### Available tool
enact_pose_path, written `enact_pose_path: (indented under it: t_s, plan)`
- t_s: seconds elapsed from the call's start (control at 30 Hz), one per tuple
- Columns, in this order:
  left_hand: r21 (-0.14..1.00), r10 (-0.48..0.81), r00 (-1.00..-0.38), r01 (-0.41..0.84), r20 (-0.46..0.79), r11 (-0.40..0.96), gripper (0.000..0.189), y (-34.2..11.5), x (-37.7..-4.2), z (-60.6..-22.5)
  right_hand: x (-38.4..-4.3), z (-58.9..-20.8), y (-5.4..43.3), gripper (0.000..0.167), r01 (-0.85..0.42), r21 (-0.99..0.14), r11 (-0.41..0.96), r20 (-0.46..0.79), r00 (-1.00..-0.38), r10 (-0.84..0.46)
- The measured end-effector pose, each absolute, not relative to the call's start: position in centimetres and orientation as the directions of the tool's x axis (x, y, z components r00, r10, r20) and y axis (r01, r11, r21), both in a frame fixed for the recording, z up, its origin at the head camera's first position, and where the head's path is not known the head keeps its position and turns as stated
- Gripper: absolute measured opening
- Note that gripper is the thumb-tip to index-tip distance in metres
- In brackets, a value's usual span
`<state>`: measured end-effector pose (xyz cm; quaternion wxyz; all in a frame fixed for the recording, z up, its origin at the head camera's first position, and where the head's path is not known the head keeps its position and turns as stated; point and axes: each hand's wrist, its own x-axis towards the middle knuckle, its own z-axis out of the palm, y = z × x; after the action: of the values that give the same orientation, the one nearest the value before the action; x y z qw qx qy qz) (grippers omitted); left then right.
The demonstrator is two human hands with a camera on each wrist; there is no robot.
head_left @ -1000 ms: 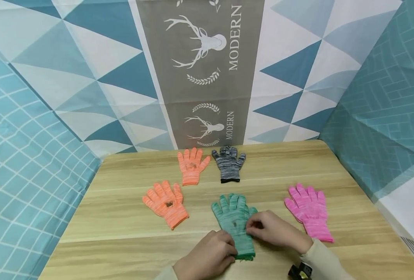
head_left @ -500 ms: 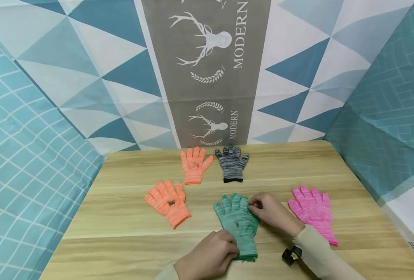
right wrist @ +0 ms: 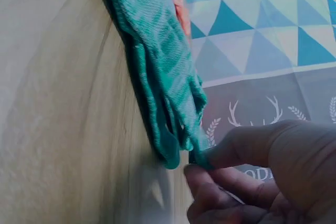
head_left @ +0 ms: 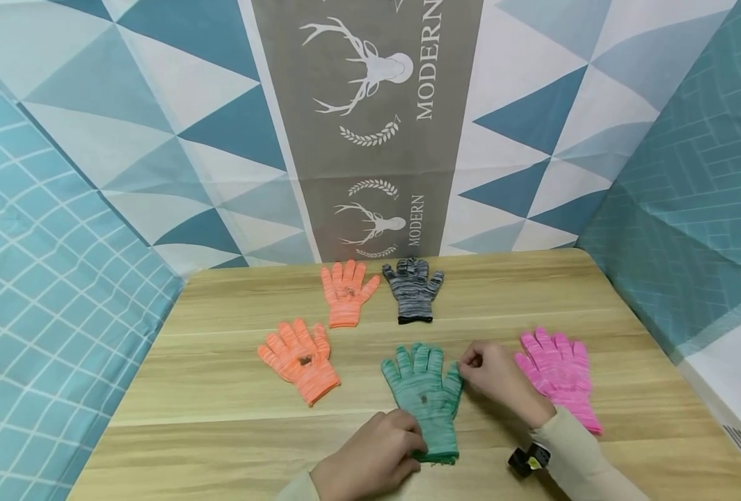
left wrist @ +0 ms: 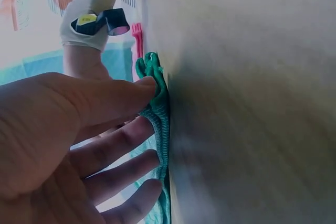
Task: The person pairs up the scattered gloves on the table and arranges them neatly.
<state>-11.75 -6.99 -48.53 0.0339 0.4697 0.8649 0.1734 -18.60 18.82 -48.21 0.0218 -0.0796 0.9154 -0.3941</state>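
Observation:
A green knit glove [head_left: 429,403] lies on the table with its fingers pointing away and a small dark spot on its palm. In the right wrist view, the green glove [right wrist: 157,51] shows more than one layer. My left hand [head_left: 376,449] holds its cuff at the left edge; in the left wrist view, the thumb of my left hand [left wrist: 63,129] is on the cuff and the fingertips touch the fabric. With thumb and forefinger, my right hand [head_left: 498,376] pinches the tip of the glove's thumb, seen closely where my right hand [right wrist: 247,171] meets the green fabric.
Two orange gloves [head_left: 301,362] with dark marks lie to the left and back left. A grey-black glove [head_left: 412,291] is near the table's far edge, a pink glove [head_left: 561,376] just right of my right hand. Patterned cloth [head_left: 370,139] hangs behind the wooden table [head_left: 220,445].
My right hand has moved from the glove's right side up along it and then outward, drawing the glove's thumb out to the right. My left hand stays at the cuff.

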Motion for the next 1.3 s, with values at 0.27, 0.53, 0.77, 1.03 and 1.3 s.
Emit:
enact_pose_path:
  t_s: [0.27,0.53,0.77,1.03,1.3]
  plan:
    - [0.284,0.792,-0.609,0.766,0.037,0.576,0.013,-6.3,-11.5,-48.8,-17.6,-48.4,19.0,0.008,-0.14,-0.712,0.688,-0.013,-0.977,-0.212]
    - [0.241,0.764,-0.644,0.736,-0.038,0.632,0.018,-5.4,-11.5,-48.6,-17.2,-49.3,18.7,0.004,-0.115,-0.705,0.7,-0.049,-0.976,-0.21]
    - [0.273,0.8,-0.6,0.771,0.006,0.576,0.01,-5.0,-11.4,-48.8,-17.7,-49.8,18.4,0.007,-0.155,-0.697,0.7,-0.019,-0.972,-0.235]
    - [0.337,0.832,-0.555,0.782,-0.007,0.525,0.01,-5.1,-11.5,-48.7,-18.2,-49.8,18.4,0.005,-0.172,-0.694,0.699,-0.012,-0.968,-0.251]
    - [0.395,0.824,-0.565,0.748,-0.043,0.534,0.012,-5.2,-11.6,-48.7,-18.3,-49.4,18.3,0.006,-0.241,-0.696,0.677,0.028,-0.95,-0.31]
